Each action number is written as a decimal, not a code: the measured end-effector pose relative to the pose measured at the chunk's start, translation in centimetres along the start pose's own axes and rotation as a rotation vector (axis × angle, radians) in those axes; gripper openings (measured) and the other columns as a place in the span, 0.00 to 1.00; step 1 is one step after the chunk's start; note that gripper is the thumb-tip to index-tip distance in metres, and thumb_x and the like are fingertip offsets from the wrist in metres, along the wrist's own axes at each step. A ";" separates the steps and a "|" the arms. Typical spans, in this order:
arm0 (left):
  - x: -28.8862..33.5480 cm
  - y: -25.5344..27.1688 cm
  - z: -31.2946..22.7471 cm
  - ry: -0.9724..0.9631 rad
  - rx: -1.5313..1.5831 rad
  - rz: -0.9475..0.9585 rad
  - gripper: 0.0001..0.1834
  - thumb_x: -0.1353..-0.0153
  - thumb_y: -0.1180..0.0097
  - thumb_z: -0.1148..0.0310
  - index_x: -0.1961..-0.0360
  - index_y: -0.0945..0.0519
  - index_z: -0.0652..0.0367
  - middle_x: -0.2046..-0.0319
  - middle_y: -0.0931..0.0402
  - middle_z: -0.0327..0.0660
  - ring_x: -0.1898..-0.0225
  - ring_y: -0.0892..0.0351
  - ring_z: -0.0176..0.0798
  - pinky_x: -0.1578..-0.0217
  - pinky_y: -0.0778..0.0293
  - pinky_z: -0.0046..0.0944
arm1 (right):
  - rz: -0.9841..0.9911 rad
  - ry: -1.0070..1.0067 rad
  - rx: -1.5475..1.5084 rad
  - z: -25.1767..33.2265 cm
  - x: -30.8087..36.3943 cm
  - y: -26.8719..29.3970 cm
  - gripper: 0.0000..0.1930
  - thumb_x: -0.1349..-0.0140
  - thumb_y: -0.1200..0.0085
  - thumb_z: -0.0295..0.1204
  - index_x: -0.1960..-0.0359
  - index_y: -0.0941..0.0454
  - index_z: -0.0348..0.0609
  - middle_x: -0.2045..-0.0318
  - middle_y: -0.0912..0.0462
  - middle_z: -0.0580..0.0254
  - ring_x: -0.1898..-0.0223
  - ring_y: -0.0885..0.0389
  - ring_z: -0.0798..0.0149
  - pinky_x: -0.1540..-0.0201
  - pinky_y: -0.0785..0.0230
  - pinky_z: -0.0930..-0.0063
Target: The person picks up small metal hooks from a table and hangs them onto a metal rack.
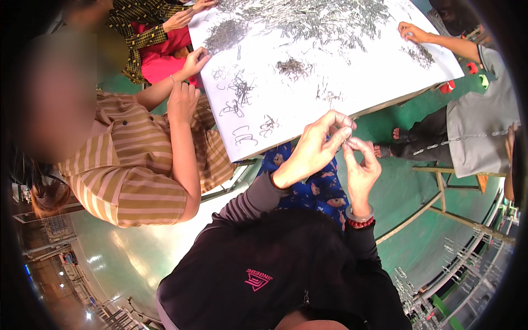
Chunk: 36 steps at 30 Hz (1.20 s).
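My left hand and my right hand meet just off the near edge of the white table. Fingertips on both sides are pinched together around something small and dark, too tiny to name. Close by on the tabletop lies a little cluster of thin dark pieces, with several curved, hook-like pieces to its left. Farther along the left edge sits a tangle of similar dark curved pieces.
Large heaps of thin dark pieces cover the far table. A co-worker in a striped shirt sits at left, another in patterned sleeves beyond. At right, a person in grey reaches onto the table. A wooden stool frame stands right.
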<state>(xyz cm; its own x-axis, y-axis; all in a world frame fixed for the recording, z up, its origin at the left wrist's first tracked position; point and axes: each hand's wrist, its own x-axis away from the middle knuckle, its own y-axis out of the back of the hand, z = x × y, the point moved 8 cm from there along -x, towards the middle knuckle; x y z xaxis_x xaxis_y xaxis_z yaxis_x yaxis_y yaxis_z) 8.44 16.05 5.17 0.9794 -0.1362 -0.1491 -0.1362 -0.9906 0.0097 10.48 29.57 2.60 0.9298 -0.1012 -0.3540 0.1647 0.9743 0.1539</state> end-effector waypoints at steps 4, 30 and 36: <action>0.4 0.5 0.0 -0.031 0.034 -0.018 0.05 0.35 0.53 0.74 0.61 0.30 0.64 0.65 0.23 0.42 0.60 0.25 0.32 0.55 0.28 0.35 | 0.047 0.044 -0.033 -1.1 -1.9 0.6 0.07 0.47 0.43 0.16 0.66 0.21 0.35 0.68 0.20 0.61 0.66 0.22 0.69 0.61 0.31 0.78; 0.0 1.0 -0.8 -0.090 -0.122 0.017 0.05 0.38 0.49 0.74 0.64 0.29 0.65 0.70 0.24 0.40 0.65 0.26 0.30 0.60 0.30 0.32 | 0.298 -0.369 -0.238 -6.6 -15.5 -3.3 0.10 0.50 0.43 0.17 0.64 0.23 0.27 0.75 0.20 0.56 0.75 0.21 0.66 0.71 0.27 0.73; -0.4 0.5 -1.9 -0.080 -0.094 0.015 0.06 0.39 0.48 0.72 0.63 0.28 0.64 0.72 0.23 0.39 0.71 0.26 0.30 0.69 0.30 0.30 | 0.193 -0.319 -0.442 2.4 -7.3 0.0 0.09 0.50 0.42 0.15 0.65 0.23 0.29 0.74 0.19 0.57 0.75 0.23 0.70 0.70 0.31 0.80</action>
<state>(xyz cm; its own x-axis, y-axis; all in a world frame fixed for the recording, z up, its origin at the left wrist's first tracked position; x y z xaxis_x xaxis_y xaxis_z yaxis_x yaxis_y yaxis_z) 8.25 15.59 7.16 0.9619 -0.1537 -0.2262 -0.1328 -0.9856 0.1050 4.51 29.80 7.43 0.9939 0.0974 -0.0512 -0.1068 0.9658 -0.2364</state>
